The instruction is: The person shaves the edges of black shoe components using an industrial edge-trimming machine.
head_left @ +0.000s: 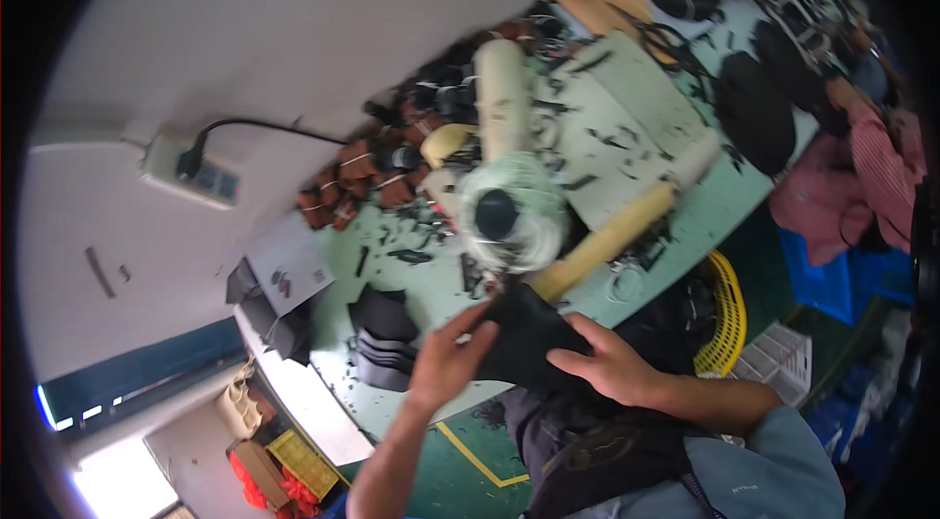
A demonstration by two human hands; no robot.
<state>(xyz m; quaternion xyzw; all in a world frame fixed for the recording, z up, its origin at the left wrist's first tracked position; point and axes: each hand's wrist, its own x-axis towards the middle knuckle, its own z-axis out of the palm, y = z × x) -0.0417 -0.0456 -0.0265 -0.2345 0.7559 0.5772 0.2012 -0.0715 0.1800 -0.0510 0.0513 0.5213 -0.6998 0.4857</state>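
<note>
Between my two hands is a flat black piece (534, 338) that looks like leather or fabric. My left hand (452, 359) grips its left edge, fingers toward the machine. My right hand (612, 362) holds the right side, thumb on top and the other fingers partly hidden. The far edge of the piece reaches the front end of a pale machine (502, 108), below a round head wrapped in clear plastic (540, 215). A yellowish bar (617, 237) runs beside it. To the left of my left hand lies a stack of black cut pieces (384, 328).
Brown and black bundles (357, 162) line the wall side of the pale green table (392, 225), with black scraps scattered about. A yellow basket (725, 313) stands off the table's right edge. Scissors (676, 44) lie far right, near a co-worker's pink sleeve (876, 162).
</note>
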